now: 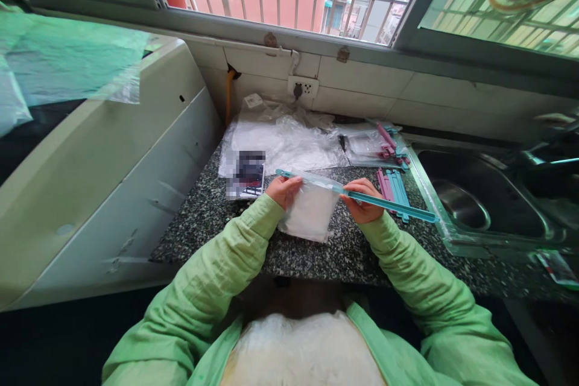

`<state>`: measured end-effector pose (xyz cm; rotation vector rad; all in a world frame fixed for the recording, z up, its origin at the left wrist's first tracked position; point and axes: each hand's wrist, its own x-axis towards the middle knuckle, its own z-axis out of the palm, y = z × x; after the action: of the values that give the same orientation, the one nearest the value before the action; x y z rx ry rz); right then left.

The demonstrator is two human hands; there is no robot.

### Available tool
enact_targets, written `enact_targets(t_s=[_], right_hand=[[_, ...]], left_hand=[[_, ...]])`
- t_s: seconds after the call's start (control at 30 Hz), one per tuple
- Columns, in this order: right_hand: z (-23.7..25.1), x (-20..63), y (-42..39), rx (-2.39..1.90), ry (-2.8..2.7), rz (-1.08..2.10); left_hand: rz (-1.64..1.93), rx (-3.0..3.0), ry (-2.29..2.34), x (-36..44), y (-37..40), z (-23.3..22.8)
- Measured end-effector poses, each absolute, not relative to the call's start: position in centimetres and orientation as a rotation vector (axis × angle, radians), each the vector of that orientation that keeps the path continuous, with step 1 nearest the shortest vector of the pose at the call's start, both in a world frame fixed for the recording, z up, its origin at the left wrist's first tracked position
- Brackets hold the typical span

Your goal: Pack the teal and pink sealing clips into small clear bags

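A clear plastic bag [310, 214] hangs upright in front of me over the countertop. My left hand [284, 192] pinches its upper left corner, where the teal end of a sealing strip sticks out. At the upper right corner, my right hand [363, 202] is closed around a long teal bag sealing clip [398, 205]. That clip meets the bag's top edge at its left end and reaches out to the right toward the sink. My fingers partly hide where clip and bag join.
Behind the bag lies a heap of clear plastic bags [289, 139]. Pink strips [385, 186] and teal strips [398, 190] lie right, near packaged ones [375, 142]. A metal sink [479, 193] is at right, a white appliance [136, 151] at left, a wall socket [304, 87] behind.
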<state>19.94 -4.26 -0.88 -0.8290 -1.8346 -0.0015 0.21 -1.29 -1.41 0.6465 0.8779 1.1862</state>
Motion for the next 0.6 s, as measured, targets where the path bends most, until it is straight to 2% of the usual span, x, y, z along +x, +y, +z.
enact_targets(t_s=[0.6], right_hand=[[-0.41, 20.78, -3.67, -0.854, -1.942, -0.072]], left_hand=[[1.303, 0.554, 0.95, 0.28, -1.19, -1.5]])
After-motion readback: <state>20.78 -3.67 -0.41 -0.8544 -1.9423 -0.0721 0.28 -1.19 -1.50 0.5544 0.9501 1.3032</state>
